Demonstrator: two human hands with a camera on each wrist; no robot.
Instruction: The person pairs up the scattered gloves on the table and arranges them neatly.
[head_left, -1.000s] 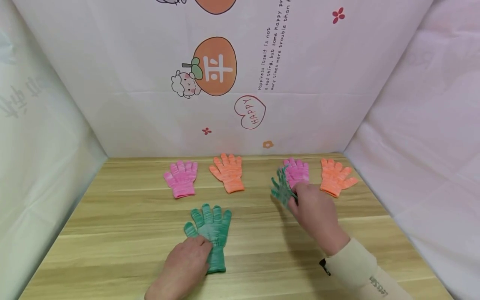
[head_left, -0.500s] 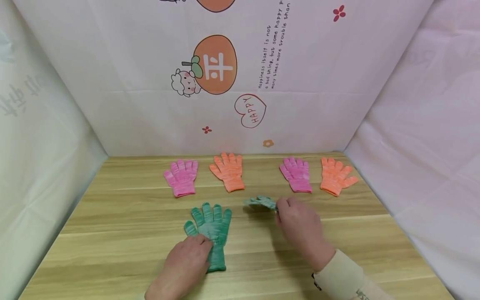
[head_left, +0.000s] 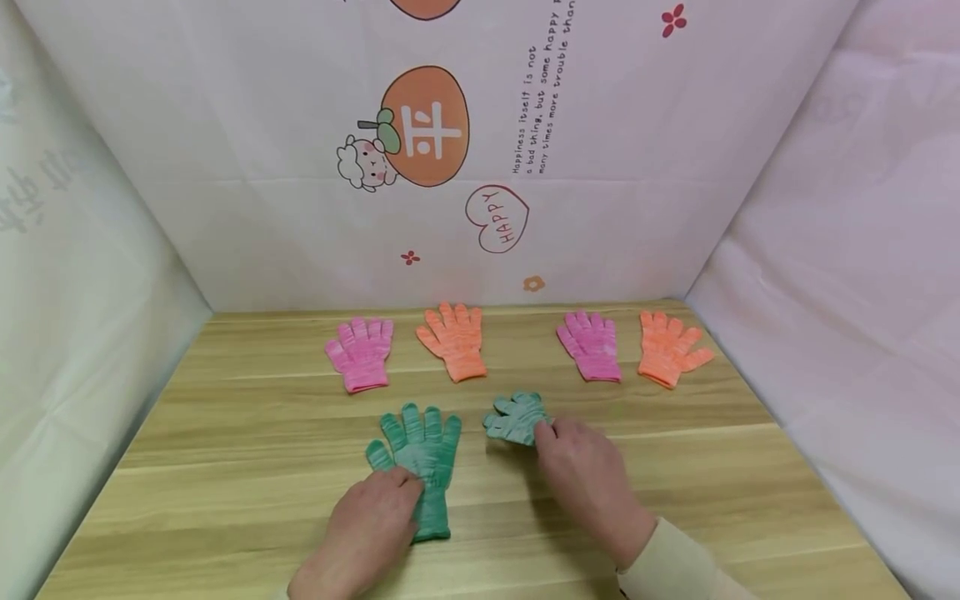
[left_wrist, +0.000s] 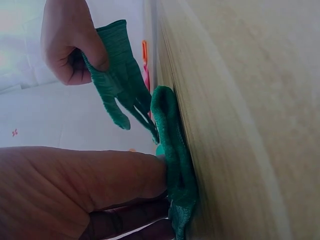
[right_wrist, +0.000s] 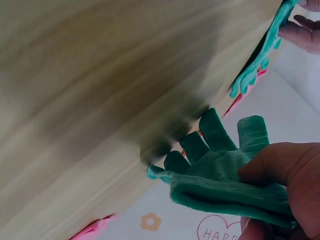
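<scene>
On the wooden table a green knitted glove [head_left: 427,450] lies flat, fingers pointing away. My left hand [head_left: 375,521] holds it near the palm, with thumb and fingertips close together on the fabric; its cuff faces me. A second green glove [head_left: 517,417] hangs from my right hand [head_left: 588,475], which pinches it near the cuff, thumb on one face. In the right wrist view this glove [right_wrist: 220,165] is tilted above the table, its finger ends near the wood and its cuff opening toward the camera. The fingers behind the cuff are partly hidden.
Along the back of the table lie a pink glove [head_left: 362,354], an orange glove [head_left: 455,342], another pink glove [head_left: 591,346] and another orange glove [head_left: 669,348]. White printed cloth [head_left: 315,225] walls the table at the back and both sides.
My right hand has brought its green glove left and nearer, away from the right pink glove, and tipped it flatter. The left hand stays on the other green glove.
</scene>
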